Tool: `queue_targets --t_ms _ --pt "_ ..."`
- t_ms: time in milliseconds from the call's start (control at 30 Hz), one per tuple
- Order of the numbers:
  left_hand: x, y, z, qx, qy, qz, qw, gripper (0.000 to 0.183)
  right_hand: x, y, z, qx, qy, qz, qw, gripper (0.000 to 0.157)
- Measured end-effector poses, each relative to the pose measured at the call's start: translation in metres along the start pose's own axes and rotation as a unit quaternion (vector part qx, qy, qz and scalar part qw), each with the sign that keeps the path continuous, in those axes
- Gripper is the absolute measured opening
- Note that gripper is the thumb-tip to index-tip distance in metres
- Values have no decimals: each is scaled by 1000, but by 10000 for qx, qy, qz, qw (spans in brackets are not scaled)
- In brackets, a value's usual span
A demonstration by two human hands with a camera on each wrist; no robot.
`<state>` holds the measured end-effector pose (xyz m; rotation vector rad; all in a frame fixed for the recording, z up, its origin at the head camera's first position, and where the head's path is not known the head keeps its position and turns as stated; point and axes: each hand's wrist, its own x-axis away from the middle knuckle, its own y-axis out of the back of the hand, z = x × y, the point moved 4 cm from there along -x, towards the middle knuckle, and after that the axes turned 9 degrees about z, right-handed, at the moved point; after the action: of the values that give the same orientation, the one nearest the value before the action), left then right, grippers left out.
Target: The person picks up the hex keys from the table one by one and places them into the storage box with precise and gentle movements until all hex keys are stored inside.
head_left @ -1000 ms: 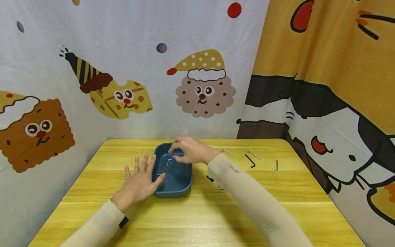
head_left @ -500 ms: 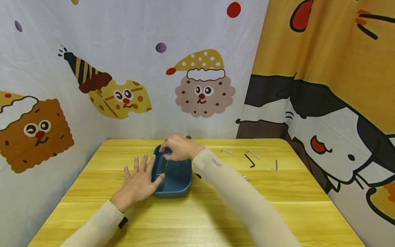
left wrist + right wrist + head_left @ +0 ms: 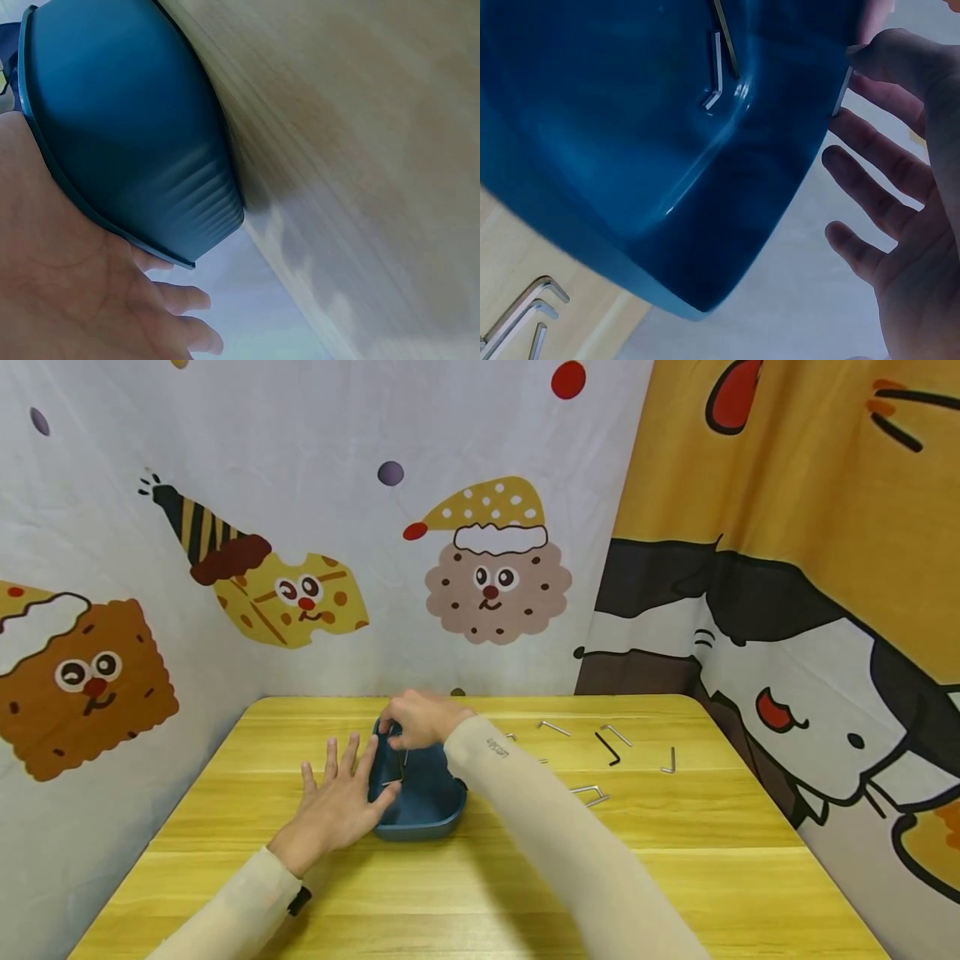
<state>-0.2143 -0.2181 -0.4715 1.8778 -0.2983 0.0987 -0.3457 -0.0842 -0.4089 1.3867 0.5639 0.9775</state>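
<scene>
A blue plastic tray stands on the wooden table. My left hand lies with fingers spread along its left rim, the palm against the edge in the left wrist view. Over the tray's far left corner, my right hand pinches a small silver hex key between thumb and fingers, right at the rim. Its other fingers are loosely bent. Inside the tray lie a short silver hex key and a darker, brassy one. The right hand hides the tray's far end in the head view.
Right of the tray, several hex keys lie scattered on the table: a black hex key, silver ones such as the far hex key, and a bent hex key at the right. A printed curtain hangs behind.
My right hand has moved left across the tray to its far left corner, carrying the small hex key. More hex keys show beside the sleeve. My left hand stays in place.
</scene>
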Motion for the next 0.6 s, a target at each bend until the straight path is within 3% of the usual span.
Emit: queue_targets --t_ms 267,600 --pt "0 0 -1 -7 7 6 10000 104 -2 -4 1 21 -126 153 9998 33" --pt "1 2 -1 -40 6 32 10000 103 10 -1 4 38 36 -93 9999 38"
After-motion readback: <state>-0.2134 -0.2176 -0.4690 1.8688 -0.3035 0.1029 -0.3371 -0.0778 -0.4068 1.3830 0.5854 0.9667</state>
